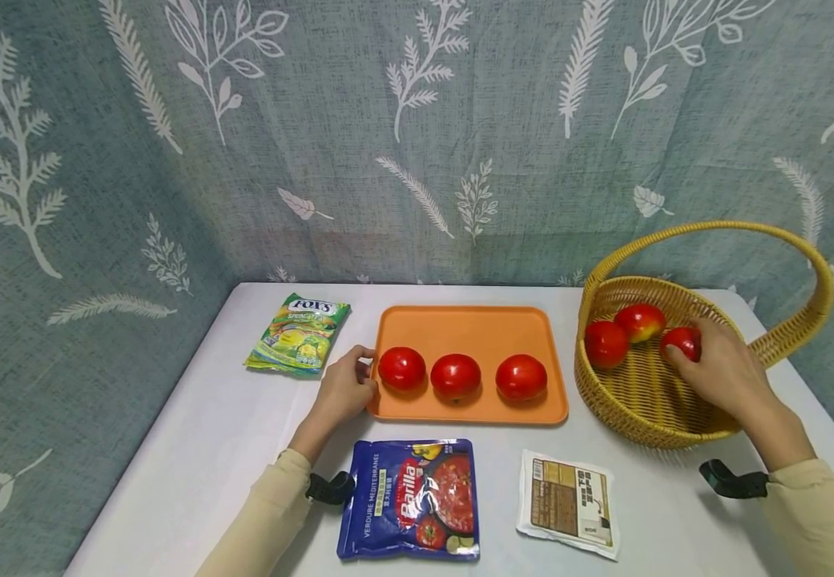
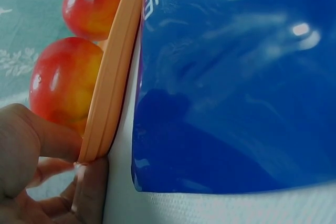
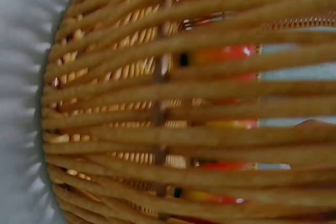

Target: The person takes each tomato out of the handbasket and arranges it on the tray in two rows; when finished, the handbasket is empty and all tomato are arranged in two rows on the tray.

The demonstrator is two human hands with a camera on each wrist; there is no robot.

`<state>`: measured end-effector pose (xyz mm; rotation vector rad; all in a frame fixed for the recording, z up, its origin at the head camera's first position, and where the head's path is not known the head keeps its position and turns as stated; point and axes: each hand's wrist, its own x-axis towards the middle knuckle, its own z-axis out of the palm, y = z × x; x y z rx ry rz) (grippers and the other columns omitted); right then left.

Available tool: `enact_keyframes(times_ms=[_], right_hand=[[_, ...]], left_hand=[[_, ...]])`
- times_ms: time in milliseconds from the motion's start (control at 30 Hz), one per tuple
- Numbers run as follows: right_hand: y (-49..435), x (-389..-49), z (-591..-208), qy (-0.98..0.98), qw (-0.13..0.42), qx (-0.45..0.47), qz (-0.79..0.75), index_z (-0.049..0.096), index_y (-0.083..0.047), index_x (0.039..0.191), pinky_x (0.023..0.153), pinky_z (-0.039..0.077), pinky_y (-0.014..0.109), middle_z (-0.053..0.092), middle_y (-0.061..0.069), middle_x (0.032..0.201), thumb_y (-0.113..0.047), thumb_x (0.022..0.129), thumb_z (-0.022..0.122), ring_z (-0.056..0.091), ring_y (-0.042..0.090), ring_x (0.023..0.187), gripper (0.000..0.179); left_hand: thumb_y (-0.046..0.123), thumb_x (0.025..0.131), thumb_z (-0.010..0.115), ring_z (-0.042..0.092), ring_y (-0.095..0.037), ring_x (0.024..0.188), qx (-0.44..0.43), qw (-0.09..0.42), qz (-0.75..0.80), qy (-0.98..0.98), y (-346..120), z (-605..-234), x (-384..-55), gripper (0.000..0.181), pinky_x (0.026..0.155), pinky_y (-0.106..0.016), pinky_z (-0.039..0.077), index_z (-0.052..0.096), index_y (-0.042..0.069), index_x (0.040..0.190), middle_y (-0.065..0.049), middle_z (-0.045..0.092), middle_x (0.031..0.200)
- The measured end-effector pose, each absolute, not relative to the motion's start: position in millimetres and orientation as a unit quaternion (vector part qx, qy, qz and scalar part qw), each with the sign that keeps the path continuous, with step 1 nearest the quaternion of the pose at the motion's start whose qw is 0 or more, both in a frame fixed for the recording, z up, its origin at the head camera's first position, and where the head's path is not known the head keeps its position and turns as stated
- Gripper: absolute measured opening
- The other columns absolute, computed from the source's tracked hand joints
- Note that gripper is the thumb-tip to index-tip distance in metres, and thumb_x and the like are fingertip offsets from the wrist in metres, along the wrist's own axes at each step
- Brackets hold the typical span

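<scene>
My left hand (image 1: 347,388) pinches the left edge of an orange tray (image 1: 467,330), thumb over the rim and fingers below it, as the left wrist view shows. In a row along the tray lie three red apples, the left apple (image 1: 402,369) nearest that hand, then a middle apple (image 1: 456,377) and a right apple (image 1: 521,377). Inside a yellow wicker basket (image 1: 650,429), my right hand (image 1: 727,365) grips a red apple (image 1: 681,343). Beside it in the basket are two more apples (image 1: 607,344). Basket weave blocks most of the right wrist view.
A green candy bag (image 1: 301,335) lies left of the tray. In front of the tray are a blue Barilla pouch (image 1: 409,498) and a white-and-brown packet (image 1: 568,503). The basket's tall handle (image 1: 705,227) arches above it. A patterned curtain (image 1: 359,192) hangs behind the white table (image 1: 193,449).
</scene>
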<state>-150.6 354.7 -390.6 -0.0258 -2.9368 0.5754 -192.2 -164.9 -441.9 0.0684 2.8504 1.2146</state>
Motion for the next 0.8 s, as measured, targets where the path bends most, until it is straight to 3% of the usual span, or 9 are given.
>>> enact_keyframes(times_ms=[200,367,800], right_hand=[[358,-157,-395,-0.978,0.066,0.002,0.200,0.041,0.020,0.130,0.076,0.043,0.068,0.049,0.041,0.115,-0.021,0.094,0.065,0.051,0.056,0.097,0.060],[357,-157,-398,-0.972,0.076,0.003,0.221,0.044,0.017,0.126,0.078,0.042,0.068,0.050,0.039,0.115,-0.017,0.090,0.070,0.051,0.056,0.099,0.057],[357,-152,-403,-0.970,0.091,0.017,0.223,0.043,0.018,0.127,0.078,0.041,0.070,0.048,0.040,0.117,-0.015,0.084,0.075,0.049,0.058,0.100,0.063]], left_hand=[[-0.005,0.077,0.063,0.059,-0.024,0.080,0.026,0.017,0.394,0.918,-165,-442,-192,0.050,0.065,-0.032,0.054,0.060,0.005,0.125,-0.011,0.065,0.096],[-0.004,0.076,0.063,0.059,-0.023,0.079,0.029,0.012,0.392,0.919,-166,-441,-191,0.049,0.066,-0.032,0.054,0.061,0.004,0.125,-0.011,0.065,0.095],[-0.005,0.077,0.062,0.060,-0.024,0.081,0.028,0.015,0.389,0.921,-165,-443,-192,0.049,0.068,-0.033,0.054,0.060,0.005,0.126,-0.011,0.065,0.097]])
